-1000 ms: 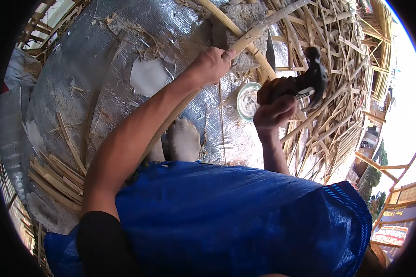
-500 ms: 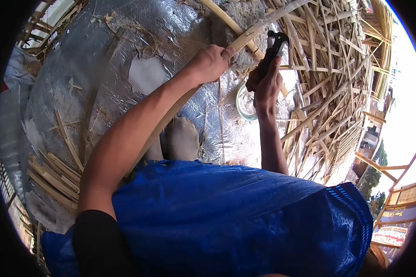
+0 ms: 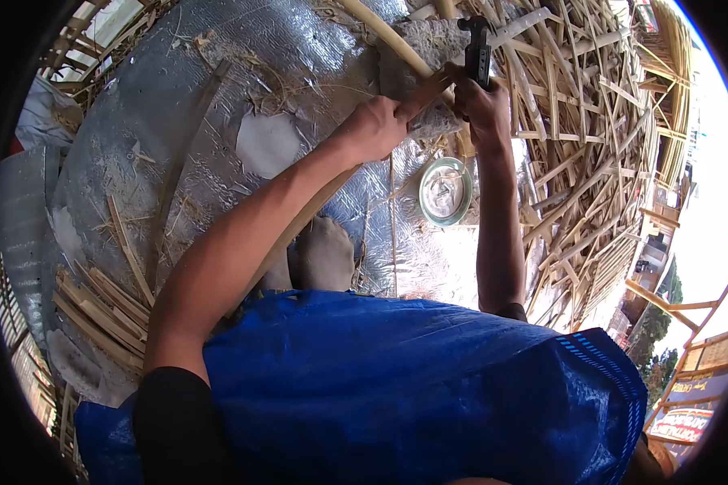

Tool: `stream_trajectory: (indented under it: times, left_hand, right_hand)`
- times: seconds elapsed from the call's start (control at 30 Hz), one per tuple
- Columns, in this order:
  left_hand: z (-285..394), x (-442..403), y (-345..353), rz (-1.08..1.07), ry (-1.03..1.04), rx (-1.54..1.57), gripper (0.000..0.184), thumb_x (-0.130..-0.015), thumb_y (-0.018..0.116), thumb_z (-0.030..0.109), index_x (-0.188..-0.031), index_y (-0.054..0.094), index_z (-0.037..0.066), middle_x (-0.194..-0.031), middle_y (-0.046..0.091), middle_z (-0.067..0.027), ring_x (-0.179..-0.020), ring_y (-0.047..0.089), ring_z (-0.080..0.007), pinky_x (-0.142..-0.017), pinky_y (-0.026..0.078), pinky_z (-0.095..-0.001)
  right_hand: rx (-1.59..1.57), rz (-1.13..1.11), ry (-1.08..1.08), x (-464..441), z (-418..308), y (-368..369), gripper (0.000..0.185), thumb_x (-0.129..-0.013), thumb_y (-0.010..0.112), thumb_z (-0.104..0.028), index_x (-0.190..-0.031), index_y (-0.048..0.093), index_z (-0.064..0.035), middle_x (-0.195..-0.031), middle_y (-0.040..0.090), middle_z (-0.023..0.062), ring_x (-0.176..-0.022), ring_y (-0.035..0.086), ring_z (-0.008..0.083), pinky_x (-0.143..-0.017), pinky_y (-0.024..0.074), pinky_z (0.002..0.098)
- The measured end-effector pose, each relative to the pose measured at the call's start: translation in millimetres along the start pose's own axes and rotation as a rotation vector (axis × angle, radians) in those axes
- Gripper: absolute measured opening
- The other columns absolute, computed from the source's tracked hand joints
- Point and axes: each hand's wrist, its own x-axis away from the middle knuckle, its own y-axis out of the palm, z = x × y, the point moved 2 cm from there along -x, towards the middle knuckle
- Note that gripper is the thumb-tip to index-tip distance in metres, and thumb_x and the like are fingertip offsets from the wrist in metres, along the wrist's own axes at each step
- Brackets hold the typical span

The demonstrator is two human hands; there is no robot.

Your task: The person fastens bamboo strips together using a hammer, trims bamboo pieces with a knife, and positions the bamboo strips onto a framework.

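My left hand (image 3: pixel 372 129) is closed around a long bamboo strip (image 3: pixel 419 100), which passes back beneath my left forearm and slants up to the right. My right hand (image 3: pixel 485 113) grips a black hammer (image 3: pixel 478 56) by its handle, head pointing up and away from me. The fingers of that hand sit right by the strip, and I cannot tell whether they press on it. Under the strip lies a round bamboo pole (image 3: pixel 392 42), crossing it near a rough stone block (image 3: pixel 441 44). A shallow round dish (image 3: pixel 446 192) stands below my right wrist.
A large heap of split bamboo (image 3: pixel 574 145) fills the right side. Silvery foil sheeting (image 3: pixel 299 73) covers the ground. Several cut strips (image 3: pixel 97 315) lie at the left, beside a long dark strip (image 3: pixel 182 145). A blue tarp (image 3: pixel 396 372) covers my lap.
My right hand has moved up with the hammer, closer to the bamboo strip, and the dish beneath shows more fully. My left hand keeps its hold, shifted slightly down in view.
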Motion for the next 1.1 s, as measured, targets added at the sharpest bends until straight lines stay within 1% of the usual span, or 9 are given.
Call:
stream_trajectory:
  times: [0.1, 0.13, 0.2, 0.23, 0.3, 0.4, 0.77, 0.93, 1.1]
  left_hand:
    - [1.9, -0.9, 0.2, -0.019, 0.032, -0.014, 0.051, -0.102, 0.045, 0.046, -0.080, 0.058, 0.001, -0.056, 0.055, -0.0060, -0.046, 0.058, -0.0157, -0.045, 0.048, -0.0316]
    - [4.1, 0.3, -1.0, -0.035, 0.080, -0.127, 0.043, -0.100, 0.044, 0.037, -0.089, 0.062, 0.000, -0.073, 0.061, -0.0164, -0.067, 0.061, -0.0302, -0.059, 0.051, -0.0387]
    - [-4.6, -2.3, 2.1, -0.054, 0.130, -0.244, 0.037, -0.099, 0.044, 0.029, -0.098, 0.066, -0.001, -0.089, 0.066, -0.0268, -0.089, 0.065, -0.0447, -0.074, 0.055, -0.0458]
    - [-9.1, -2.7, 4.9, 0.093, 0.353, -0.253, 0.042, -0.101, 0.044, 0.037, -0.090, 0.062, 0.000, -0.073, 0.060, -0.0164, -0.067, 0.061, -0.0299, -0.057, 0.051, -0.0385]
    - [-12.7, -3.1, 8.3, 0.236, 0.573, -0.255, 0.050, -0.102, 0.044, 0.045, -0.082, 0.058, 0.001, -0.057, 0.053, -0.0059, -0.045, 0.057, -0.0150, -0.041, 0.046, -0.0313]
    - [7.8, 1.6, -0.5, -0.054, -0.007, 0.002, 0.049, -0.102, 0.044, 0.045, -0.082, 0.058, 0.002, -0.058, 0.052, -0.0045, -0.044, 0.056, -0.0141, -0.040, 0.046, -0.0305]
    - [5.1, -0.7, 0.1, -0.061, -0.046, 0.022, 0.052, -0.102, 0.042, 0.048, -0.082, 0.058, 0.003, -0.058, 0.051, -0.0033, -0.044, 0.054, -0.0129, -0.039, 0.045, -0.0300]
    - [10.2, 6.4, -3.2, -0.084, -0.093, 0.104, 0.053, -0.102, 0.043, 0.048, -0.080, 0.056, 0.002, -0.057, 0.049, -0.0020, -0.043, 0.052, -0.0118, -0.038, 0.042, -0.0286]
    - [10.4, 7.2, -3.7, -0.095, -0.108, 0.170, 0.054, -0.101, 0.044, 0.049, -0.077, 0.055, 0.002, -0.056, 0.048, -0.0006, -0.042, 0.048, -0.0101, -0.038, 0.040, -0.0275]
  right_hand:
    - [0.006, -0.034, 0.033, -1.4, 3.9, 0.2, 0.026, -0.084, 0.077, -0.028, -0.074, 0.065, -0.0064, -0.055, 0.049, -0.0045, -0.043, 0.041, 0.0042, -0.041, 0.0277, 0.0221]
    - [-0.006, -0.081, 0.057, -2.6, 7.6, -1.4, 0.028, -0.085, 0.077, -0.029, -0.073, 0.063, -0.0072, -0.055, 0.049, -0.0045, -0.043, 0.040, 0.0042, -0.041, 0.0266, 0.0217]
    - [-0.039, -0.132, 0.078, -4.4, 7.6, -5.7, 0.026, -0.084, 0.077, -0.028, -0.074, 0.065, -0.0070, -0.058, 0.054, -0.0029, -0.044, 0.044, 0.0046, -0.041, 0.0285, 0.0217]
    - [-0.073, -0.183, 0.098, -4.3, 7.8, -6.5, 0.024, -0.084, 0.077, -0.027, -0.076, 0.067, -0.0068, -0.061, 0.058, -0.0014, -0.045, 0.047, 0.0050, -0.041, 0.0305, 0.0218]
    - [-0.096, -0.224, 0.084, -8.2, 10.3, -5.9, 0.024, -0.084, 0.077, -0.028, -0.077, 0.067, -0.0071, -0.062, 0.059, -0.0013, -0.046, 0.047, 0.0047, -0.041, 0.0308, 0.0215]
    - [-0.102, -0.238, 0.043, -5.4, 8.6, -4.4, 0.024, -0.085, 0.077, -0.029, -0.079, 0.067, -0.0073, -0.062, 0.060, -0.0014, -0.048, 0.048, 0.0041, -0.042, 0.0317, 0.0208]
    - [-0.060, -0.237, -0.007, -1.8, 9.3, -2.9, 0.022, -0.085, 0.076, -0.026, -0.080, 0.068, -0.0060, -0.063, 0.061, -0.0005, -0.048, 0.049, 0.0038, -0.043, 0.0332, 0.0197]
    - [-0.113, -0.115, -0.104, 9.5, 7.4, -0.1, 0.036, -0.088, 0.073, -0.040, -0.083, 0.067, -0.0056, -0.058, 0.052, -0.0027, -0.047, 0.045, 0.0045, -0.042, 0.0323, 0.0208]
    - [-0.417, 0.052, -0.051, 66.7, 3.1, -0.7, 0.064, -0.095, 0.029, -0.071, -0.074, 0.045, -0.0135, -0.050, 0.024, -0.0069, -0.039, 0.021, 0.0064, -0.037, 0.0157, 0.0241]
